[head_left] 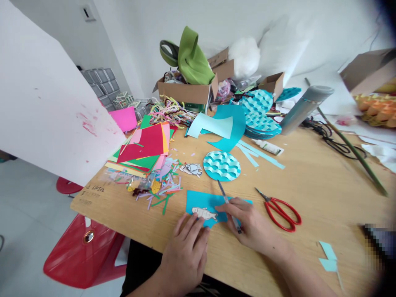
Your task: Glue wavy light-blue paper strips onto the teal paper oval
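Observation:
A white paper fish cutout [204, 213] lies flat on a piece of blue paper [198, 198] near the table's front edge. My left hand [187, 247] rests with fingers stretched out, its fingertips at the paper's lower edge beside the fish. In my right hand [246, 220] is a pen [223, 192], slanting up to the left, while a fingertip touches the paper near the fish's tail. Just beyond is a round card woven in blue and pale paper waves [222, 166]. Red-handled scissors [281, 210] lie to the right of my right hand.
Coloured paper sheets [144, 144] and thin paper strips [165, 189] spread over the left side. More fish cutouts [191, 169] lie nearby. A glue tube [268, 147], a grey bottle [305, 109] and a cardboard box [185, 91] stand or lie farther back. A red stool [83, 255] is below left.

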Motion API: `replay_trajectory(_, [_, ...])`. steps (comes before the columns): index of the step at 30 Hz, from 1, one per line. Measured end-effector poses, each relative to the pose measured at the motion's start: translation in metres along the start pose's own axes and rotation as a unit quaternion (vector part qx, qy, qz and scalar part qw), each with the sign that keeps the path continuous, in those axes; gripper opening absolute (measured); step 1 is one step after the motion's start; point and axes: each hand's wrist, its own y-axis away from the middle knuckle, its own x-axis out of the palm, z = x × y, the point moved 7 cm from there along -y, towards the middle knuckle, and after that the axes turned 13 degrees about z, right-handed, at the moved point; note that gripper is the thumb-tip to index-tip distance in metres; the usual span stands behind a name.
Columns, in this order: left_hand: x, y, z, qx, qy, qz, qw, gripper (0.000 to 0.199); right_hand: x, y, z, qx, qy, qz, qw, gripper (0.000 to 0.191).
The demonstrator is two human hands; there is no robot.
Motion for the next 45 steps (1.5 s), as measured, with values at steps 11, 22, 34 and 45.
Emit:
replay_trajectory(11, [0.002,0.000,0.000,0.005,0.005,0.010,1.000,0.036,0.006,-0.006,0.013,-0.030,-0.035,0.067,0.997,0.028])
replay_trajectory(22, [-0.007,-0.001,0.004,-0.017,0.045,-0.017,0.999,0.035,0.004,-0.005,0.011,-0.035,-0.044,0.060,0.997,0.030])
replay_trajectory(34, [-0.006,-0.002,0.003,-0.006,0.028,-0.006,1.000,0.032,0.003,-0.003,0.000,0.001,-0.074,0.048,0.996,0.029])
replay_trajectory(45, [-0.004,-0.001,0.003,-0.006,0.028,0.005,1.000,0.035,0.000,-0.001,0.000,0.006,-0.082,0.046,0.996,0.025])
